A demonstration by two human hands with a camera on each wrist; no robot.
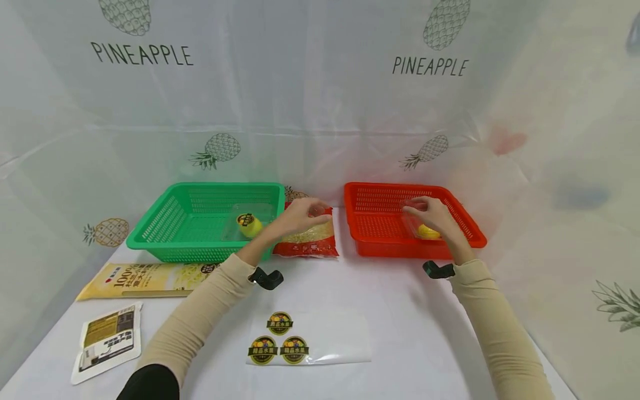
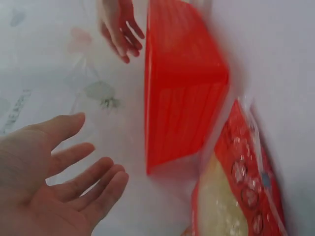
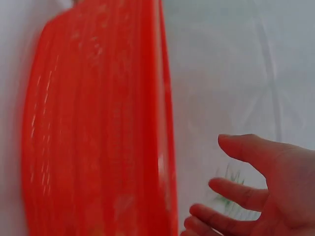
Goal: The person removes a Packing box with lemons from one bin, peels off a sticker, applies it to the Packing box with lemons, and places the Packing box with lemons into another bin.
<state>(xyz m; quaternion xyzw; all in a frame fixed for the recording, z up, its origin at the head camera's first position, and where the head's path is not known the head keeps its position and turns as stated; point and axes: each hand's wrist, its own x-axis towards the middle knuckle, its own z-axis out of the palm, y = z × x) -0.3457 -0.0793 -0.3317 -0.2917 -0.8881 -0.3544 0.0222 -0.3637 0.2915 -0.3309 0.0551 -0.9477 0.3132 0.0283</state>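
My left hand (image 1: 304, 213) hovers with relaxed fingers between the two baskets, above a red bag of noodles (image 1: 307, 240). The left wrist view shows this left hand (image 2: 64, 187) palm-up and holding nothing, with the red bag (image 2: 236, 196) below it. My right hand (image 1: 429, 213) hangs over the red basket (image 1: 380, 244), just above a clear box with a yellow fruit (image 1: 428, 231). In the right wrist view the right hand (image 3: 261, 196) is spread and holds nothing beside the red basket (image 3: 93, 128). The green basket (image 1: 165, 241) holds a clear box with a stickered yellow fruit (image 1: 248, 224).
A sheet with three round stickers (image 1: 306, 339) lies at the near middle of the white table. A long yellow packet (image 1: 145, 279) and a white pouch (image 1: 107, 341) lie at the left. Pineapple-print sheeting walls in the back and both sides.
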